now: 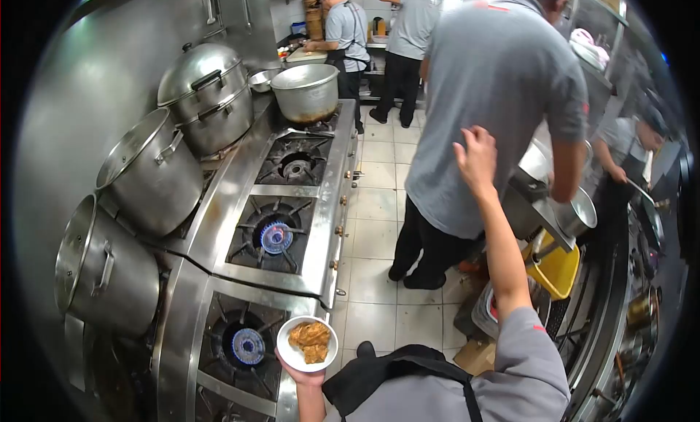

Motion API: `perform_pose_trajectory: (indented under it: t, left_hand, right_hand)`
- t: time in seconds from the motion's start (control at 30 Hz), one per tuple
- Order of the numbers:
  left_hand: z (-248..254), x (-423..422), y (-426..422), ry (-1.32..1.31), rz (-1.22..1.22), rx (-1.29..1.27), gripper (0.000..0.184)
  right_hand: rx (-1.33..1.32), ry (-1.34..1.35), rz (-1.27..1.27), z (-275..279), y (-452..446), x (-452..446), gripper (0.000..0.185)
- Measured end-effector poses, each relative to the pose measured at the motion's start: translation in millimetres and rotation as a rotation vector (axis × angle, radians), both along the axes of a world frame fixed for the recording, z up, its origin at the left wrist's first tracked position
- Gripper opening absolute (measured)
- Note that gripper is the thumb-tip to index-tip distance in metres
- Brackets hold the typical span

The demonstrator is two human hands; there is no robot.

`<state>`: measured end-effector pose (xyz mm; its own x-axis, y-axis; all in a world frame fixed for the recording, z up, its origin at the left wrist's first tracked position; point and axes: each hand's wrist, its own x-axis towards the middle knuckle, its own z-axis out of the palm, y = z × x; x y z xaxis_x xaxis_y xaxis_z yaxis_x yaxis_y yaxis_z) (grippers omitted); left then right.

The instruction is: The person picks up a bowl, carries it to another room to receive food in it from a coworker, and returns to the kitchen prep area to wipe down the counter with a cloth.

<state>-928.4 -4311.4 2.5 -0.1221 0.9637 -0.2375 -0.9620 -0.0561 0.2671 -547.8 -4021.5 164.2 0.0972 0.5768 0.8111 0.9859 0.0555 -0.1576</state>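
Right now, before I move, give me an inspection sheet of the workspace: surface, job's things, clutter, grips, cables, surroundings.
Surface: steel stove; flames on the burner beside the bowl and the middle burner; no flame visible on the far burner.
Job's things: white bowl holding browned food pieces, by the stove's front edge.
Clutter: tall steel pots along the wall; yellow bin and cardboard box on the right.
Grips: left grip holds the bowl; right grip raised, open, seemingly holding nothing; whether it touches the co-worker ahead, cannot tell.
Cables: nothing seen.
Surroundings: that co-worker stands close, back turned; more people beyond; tiled floor.
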Motion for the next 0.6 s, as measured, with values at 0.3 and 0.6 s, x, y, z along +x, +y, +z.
perform_pose_trajectory:
  t: [0.3,0.6]
  left_hand:
    - [10,21,189,0.141,-0.107,-0.078,0.062]
    - [-12,93,388,0.2,-0.157,-0.151,0.057]
  right_hand:
    - [-0.357,0.542,0.439,-65,102,-43,0.049]
    - [-0.647,0.458,0.289,-156,236,2,0.047]
